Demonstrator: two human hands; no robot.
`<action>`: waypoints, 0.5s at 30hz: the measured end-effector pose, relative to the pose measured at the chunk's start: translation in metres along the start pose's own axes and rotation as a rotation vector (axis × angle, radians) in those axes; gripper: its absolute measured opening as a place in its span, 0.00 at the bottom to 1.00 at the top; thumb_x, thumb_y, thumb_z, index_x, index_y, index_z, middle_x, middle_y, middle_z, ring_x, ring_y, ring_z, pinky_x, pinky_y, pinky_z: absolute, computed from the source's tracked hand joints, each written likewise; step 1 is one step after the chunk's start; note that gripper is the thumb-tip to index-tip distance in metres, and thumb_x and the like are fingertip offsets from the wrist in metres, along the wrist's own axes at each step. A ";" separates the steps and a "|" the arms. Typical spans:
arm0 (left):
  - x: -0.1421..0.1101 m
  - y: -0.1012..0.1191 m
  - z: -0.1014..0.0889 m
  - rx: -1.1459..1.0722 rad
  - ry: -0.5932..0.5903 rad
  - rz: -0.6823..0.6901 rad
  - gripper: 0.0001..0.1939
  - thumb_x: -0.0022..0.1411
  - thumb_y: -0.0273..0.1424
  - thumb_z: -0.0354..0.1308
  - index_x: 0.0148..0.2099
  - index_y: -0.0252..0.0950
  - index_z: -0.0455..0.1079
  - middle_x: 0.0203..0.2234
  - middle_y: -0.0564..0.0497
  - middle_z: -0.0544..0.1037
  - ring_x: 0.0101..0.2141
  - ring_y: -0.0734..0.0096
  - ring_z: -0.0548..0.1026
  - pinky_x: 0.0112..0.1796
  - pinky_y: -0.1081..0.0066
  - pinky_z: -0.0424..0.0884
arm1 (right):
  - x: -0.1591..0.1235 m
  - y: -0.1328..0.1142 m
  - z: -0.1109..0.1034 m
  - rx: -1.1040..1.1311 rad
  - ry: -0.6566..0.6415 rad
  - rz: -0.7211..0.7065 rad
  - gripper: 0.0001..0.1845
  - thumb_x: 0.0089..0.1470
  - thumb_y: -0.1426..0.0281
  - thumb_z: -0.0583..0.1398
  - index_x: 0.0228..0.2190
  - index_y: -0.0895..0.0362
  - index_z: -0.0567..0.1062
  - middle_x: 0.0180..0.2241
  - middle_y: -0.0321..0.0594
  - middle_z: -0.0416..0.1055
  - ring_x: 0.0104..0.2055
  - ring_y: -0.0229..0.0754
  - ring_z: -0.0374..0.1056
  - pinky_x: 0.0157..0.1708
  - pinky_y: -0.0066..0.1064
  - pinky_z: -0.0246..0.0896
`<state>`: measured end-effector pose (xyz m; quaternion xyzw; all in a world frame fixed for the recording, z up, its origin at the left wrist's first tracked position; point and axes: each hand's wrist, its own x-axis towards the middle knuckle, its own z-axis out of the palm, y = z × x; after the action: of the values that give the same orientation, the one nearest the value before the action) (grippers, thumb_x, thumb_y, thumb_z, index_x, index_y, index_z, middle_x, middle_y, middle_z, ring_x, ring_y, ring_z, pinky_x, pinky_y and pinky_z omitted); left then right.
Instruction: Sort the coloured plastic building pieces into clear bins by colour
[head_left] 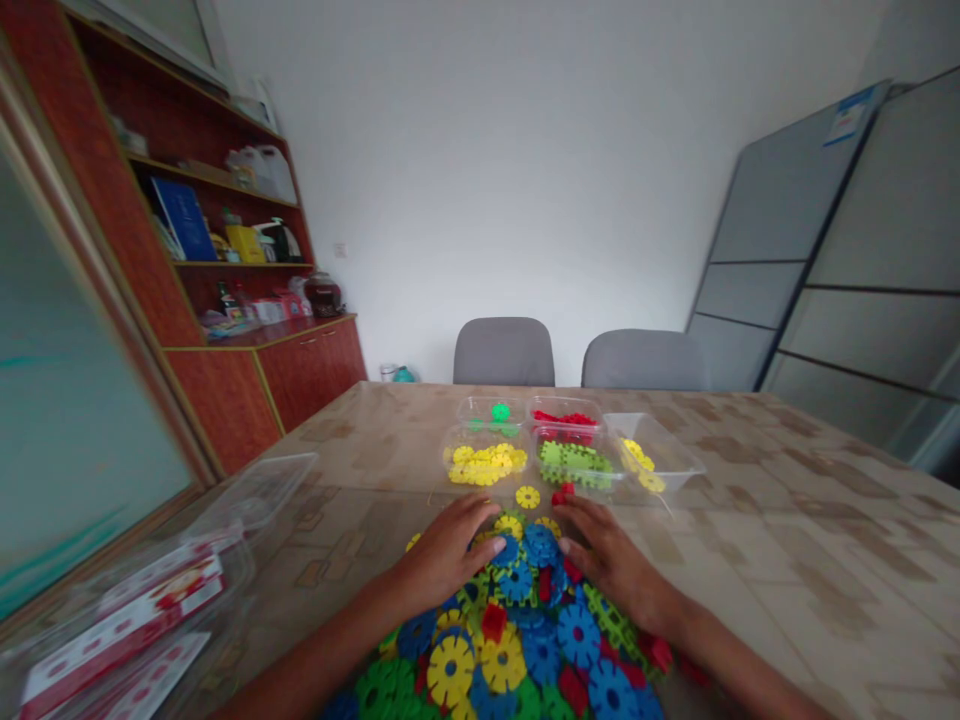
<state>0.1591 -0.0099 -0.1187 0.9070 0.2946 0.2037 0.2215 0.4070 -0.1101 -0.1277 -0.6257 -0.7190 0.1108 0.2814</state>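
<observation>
From our head view, we see our two hands at the far end of a big heap of plastic pieces [504, 662] on the table [750, 500], near us and in the middle. Our left hand [446, 548] reaches in from the left. Its fingers are mostly together and a bit bent, and its thumb sticks out over the blue pieces, with a gap between. It pinches nothing that we can see. Our right hand [613, 562] comes in from the right, with its thumb also apart from its fingers. Its fingertips are right by a red block [562, 494], but we can't tell if they touch it. Our hands curve around the two sides of the heap, and that looks like a good way to stop loose bits from sliding off. A yellow wheel [527, 497] lies flat just past the heap. Farther off sit clear boxes, near enough to reach. Yellow wheels [486, 464] sit together on the left, green pieces [576, 464] beside them, and red pieces [564, 419] behind the green ones. It seems each box keeps one colour so they don't get mixed up. A clear box [679, 458] on the right has a few yellow wheels too.
</observation>
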 end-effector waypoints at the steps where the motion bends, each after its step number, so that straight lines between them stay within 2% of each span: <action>1: 0.000 0.000 0.001 0.007 -0.003 -0.004 0.20 0.65 0.37 0.53 0.56 0.35 0.67 0.57 0.41 0.68 0.57 0.57 0.64 0.58 0.59 0.58 | 0.000 0.000 0.002 -0.007 -0.011 -0.001 0.28 0.62 0.56 0.50 0.54 0.62 0.69 0.59 0.54 0.61 0.61 0.53 0.55 0.61 0.47 0.51; 9: 0.004 0.000 0.004 0.043 -0.027 -0.005 0.20 0.67 0.39 0.49 0.57 0.36 0.65 0.57 0.41 0.67 0.58 0.56 0.63 0.58 0.57 0.58 | 0.010 0.002 0.006 0.000 0.016 -0.036 0.25 0.62 0.57 0.52 0.53 0.59 0.70 0.57 0.51 0.64 0.60 0.52 0.56 0.61 0.46 0.51; 15: 0.006 0.003 0.004 0.045 -0.045 0.018 0.20 0.67 0.40 0.49 0.56 0.35 0.66 0.55 0.41 0.69 0.55 0.55 0.66 0.57 0.58 0.60 | 0.016 -0.008 0.007 0.046 0.005 -0.087 0.22 0.62 0.58 0.52 0.51 0.58 0.71 0.54 0.51 0.66 0.57 0.52 0.60 0.58 0.47 0.55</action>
<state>0.1667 -0.0087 -0.1187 0.9187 0.2860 0.1784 0.2057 0.3957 -0.0948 -0.1257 -0.5876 -0.7421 0.1132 0.3020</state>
